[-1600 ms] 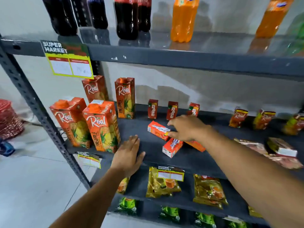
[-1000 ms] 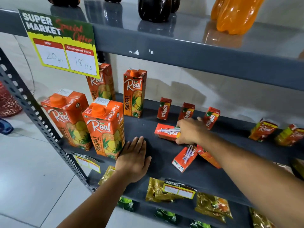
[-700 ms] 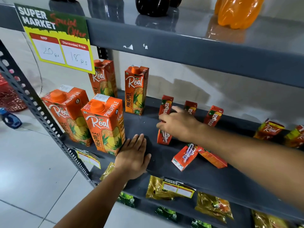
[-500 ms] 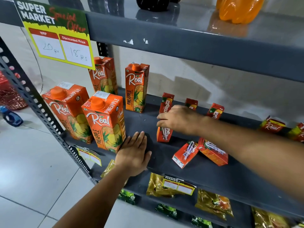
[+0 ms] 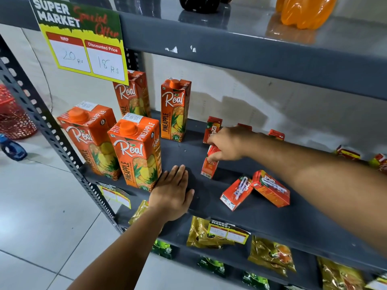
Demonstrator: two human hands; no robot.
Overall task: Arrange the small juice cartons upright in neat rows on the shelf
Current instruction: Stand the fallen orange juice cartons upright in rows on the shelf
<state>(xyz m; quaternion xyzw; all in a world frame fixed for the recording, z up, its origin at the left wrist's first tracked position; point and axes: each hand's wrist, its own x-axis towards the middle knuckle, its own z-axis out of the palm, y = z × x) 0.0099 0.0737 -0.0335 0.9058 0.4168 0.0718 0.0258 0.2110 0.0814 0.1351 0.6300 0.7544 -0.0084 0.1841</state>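
lying flat beside right hand: two small cartons

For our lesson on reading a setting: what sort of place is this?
Most likely a supermarket aisle: a yellow-and-green "Super Market" price card hangs on a grey metal shelf stocked with tall orange pineapple juice cartons.

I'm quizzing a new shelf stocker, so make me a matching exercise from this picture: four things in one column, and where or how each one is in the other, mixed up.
Things:
1. left hand
2. right hand
3. two small cartons
4. orange bottle

States:
A. lying flat near the front of the middle shelf
B. standing on the top shelf
C. palm flat on the shelf beside a tall pineapple carton
D. gripping the top of an upright small carton

Pairs: 1-C, 2-D, 3-A, 4-B
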